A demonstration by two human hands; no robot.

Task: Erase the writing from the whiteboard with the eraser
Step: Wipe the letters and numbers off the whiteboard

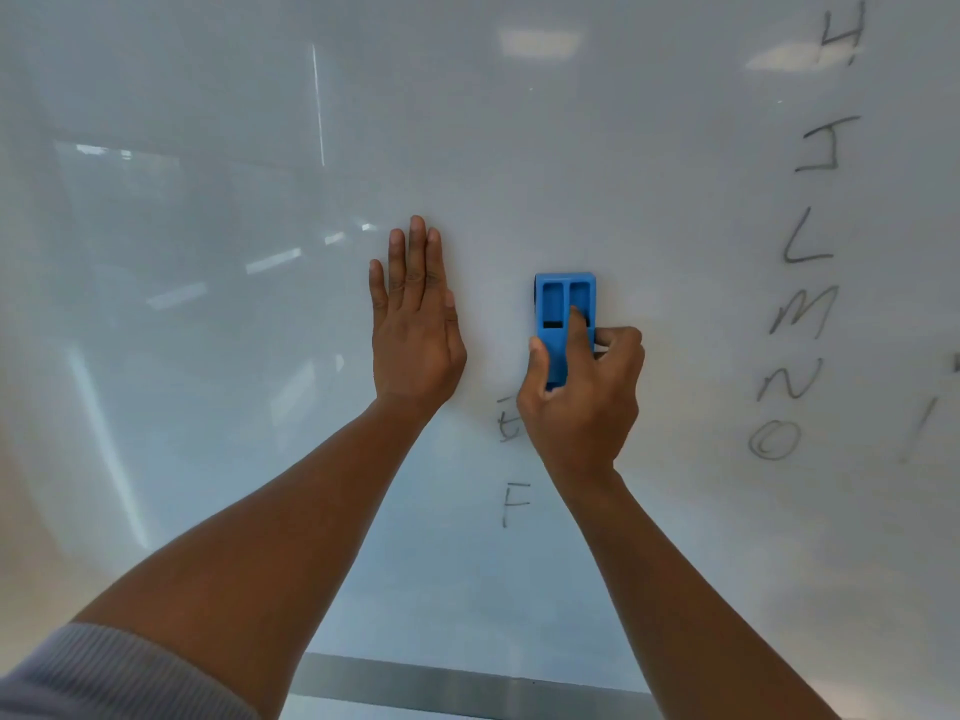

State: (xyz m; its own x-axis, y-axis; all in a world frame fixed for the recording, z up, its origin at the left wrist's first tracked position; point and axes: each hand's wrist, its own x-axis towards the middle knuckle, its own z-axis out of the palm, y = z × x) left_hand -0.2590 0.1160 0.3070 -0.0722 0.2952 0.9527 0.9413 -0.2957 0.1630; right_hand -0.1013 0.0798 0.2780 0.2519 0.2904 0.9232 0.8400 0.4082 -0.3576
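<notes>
On the whiteboard (208, 356), the left hand (415, 324) is pressing flat, fingers extended and together. Just to its right, the right hand (582, 397) is gripping the blue eraser (558, 314) against the board, index finger lying along its back. A smudged letter and an F (516, 504) are sitting below; a letter column (802, 314) is running down the far right.
</notes>
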